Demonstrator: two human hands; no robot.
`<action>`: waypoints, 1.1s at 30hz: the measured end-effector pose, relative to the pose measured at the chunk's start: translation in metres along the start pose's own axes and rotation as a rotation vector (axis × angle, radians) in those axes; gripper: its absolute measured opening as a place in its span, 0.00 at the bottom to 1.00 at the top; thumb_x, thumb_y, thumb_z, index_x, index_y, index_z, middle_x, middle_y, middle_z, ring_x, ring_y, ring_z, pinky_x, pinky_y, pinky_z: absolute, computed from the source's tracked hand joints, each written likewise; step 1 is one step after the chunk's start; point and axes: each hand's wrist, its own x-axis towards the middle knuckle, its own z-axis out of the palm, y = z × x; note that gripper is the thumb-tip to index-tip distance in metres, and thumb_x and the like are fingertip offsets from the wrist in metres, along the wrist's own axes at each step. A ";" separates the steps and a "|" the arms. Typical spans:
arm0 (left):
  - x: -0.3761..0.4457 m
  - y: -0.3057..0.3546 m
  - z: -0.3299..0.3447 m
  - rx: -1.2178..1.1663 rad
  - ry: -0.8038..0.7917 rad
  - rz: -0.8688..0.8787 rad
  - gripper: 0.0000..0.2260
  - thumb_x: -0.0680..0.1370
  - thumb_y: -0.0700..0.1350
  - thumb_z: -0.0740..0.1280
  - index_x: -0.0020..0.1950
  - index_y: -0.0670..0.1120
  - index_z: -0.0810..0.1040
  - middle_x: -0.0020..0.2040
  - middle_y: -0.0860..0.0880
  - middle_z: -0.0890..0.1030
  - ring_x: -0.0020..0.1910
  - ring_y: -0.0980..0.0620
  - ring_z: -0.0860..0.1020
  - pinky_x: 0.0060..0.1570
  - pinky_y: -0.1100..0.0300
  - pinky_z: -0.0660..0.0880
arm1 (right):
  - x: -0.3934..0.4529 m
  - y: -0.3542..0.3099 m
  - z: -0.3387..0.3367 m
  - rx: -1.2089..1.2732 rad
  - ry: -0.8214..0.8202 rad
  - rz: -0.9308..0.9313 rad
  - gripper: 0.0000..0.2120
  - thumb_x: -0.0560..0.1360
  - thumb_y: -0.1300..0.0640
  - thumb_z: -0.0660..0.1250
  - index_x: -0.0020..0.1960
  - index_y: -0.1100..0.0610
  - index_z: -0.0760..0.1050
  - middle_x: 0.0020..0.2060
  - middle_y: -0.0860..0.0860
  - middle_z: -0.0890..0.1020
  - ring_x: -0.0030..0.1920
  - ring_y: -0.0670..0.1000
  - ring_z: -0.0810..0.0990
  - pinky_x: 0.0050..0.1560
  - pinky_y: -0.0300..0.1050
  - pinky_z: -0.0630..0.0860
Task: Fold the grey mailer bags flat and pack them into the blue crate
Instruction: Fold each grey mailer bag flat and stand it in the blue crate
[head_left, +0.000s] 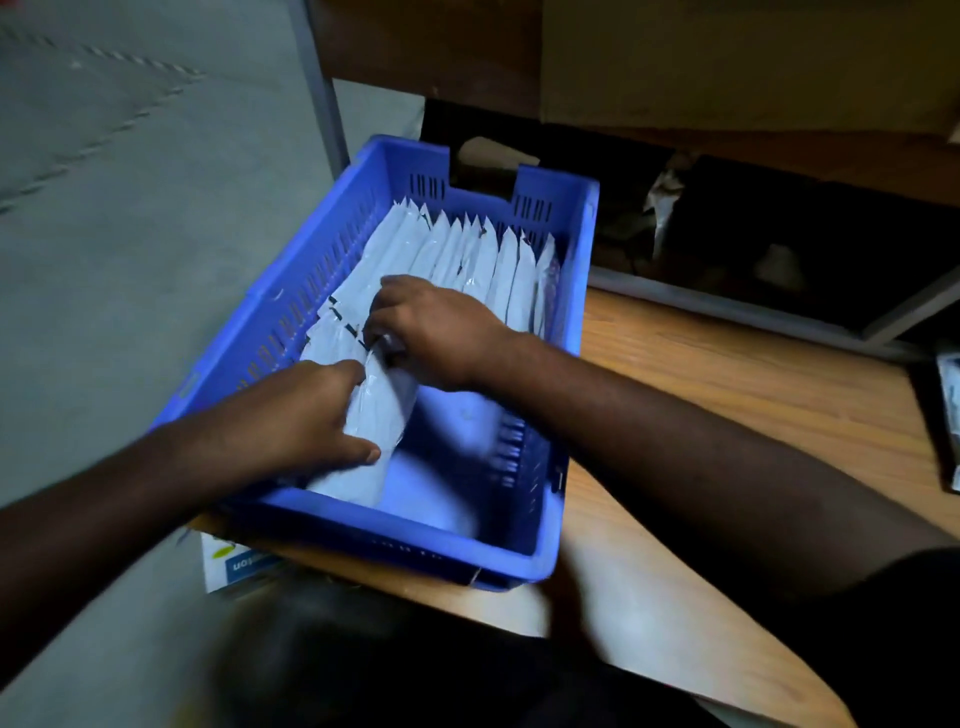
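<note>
A folded grey mailer bag (379, 415) is gripped along its near edge by the left hand (291, 415), thumb curled over it, inside the blue crate (415, 535). Its far end is pinched by the curled fingers of the right hand (431, 332). Further grey mailer bags (478, 260) are stood on edge in a row across the far half of the crate. The crate is set on a wooden table (727, 395), overhanging its left edge. A white box (234, 566) is seen below the crate's near left corner.
</note>
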 end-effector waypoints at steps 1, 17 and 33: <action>0.001 -0.001 0.001 0.001 -0.003 -0.014 0.32 0.70 0.61 0.77 0.66 0.48 0.70 0.42 0.52 0.81 0.48 0.47 0.80 0.36 0.56 0.70 | 0.002 -0.001 0.004 0.026 0.027 -0.016 0.12 0.68 0.57 0.66 0.47 0.58 0.84 0.44 0.56 0.81 0.52 0.61 0.79 0.48 0.57 0.79; 0.016 -0.008 0.020 0.155 -0.101 -0.057 0.29 0.74 0.48 0.76 0.62 0.39 0.61 0.37 0.48 0.68 0.40 0.44 0.72 0.38 0.54 0.67 | 0.016 -0.006 0.025 0.320 0.287 0.546 0.15 0.72 0.57 0.74 0.56 0.60 0.76 0.52 0.59 0.77 0.52 0.60 0.76 0.50 0.53 0.76; 0.042 -0.057 0.009 0.307 -0.176 0.231 0.67 0.62 0.78 0.70 0.82 0.45 0.34 0.82 0.47 0.31 0.81 0.47 0.32 0.78 0.53 0.38 | 0.013 -0.019 0.051 1.116 -0.380 1.043 0.03 0.81 0.62 0.67 0.50 0.62 0.78 0.46 0.57 0.82 0.44 0.55 0.82 0.49 0.43 0.79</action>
